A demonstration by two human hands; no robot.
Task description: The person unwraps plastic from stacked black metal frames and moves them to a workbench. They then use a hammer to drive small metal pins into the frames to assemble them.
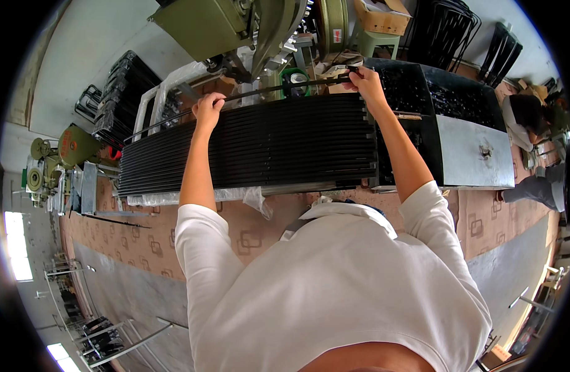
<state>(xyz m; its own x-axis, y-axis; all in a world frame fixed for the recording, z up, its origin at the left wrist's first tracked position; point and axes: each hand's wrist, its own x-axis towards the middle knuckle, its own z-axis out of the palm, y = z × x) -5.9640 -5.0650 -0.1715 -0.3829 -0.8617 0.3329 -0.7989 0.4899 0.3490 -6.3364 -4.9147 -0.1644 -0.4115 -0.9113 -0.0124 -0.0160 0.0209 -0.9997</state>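
A long thin black metal bar (279,88) runs slantwise across the far side of the bench, held by both hands. My left hand (209,111) is closed around it left of its middle. At its right end, my right hand (364,85) pinches it with thumb and fingers. Directly below the bar lies a wide row of similar black bars (279,146), packed side by side. My forearms pass over this row. Beyond the held bar stands a green press machine (204,28); its working area is partly hidden. A green round container (295,79) sits behind the bar.
On the right, black bins (462,96) hold many small dark parts beside a grey metal plate (474,152). A cardboard box (384,18) rests on a green stool (378,42). Black frames (443,34) lean at the back. Another person (524,118) is at far right.
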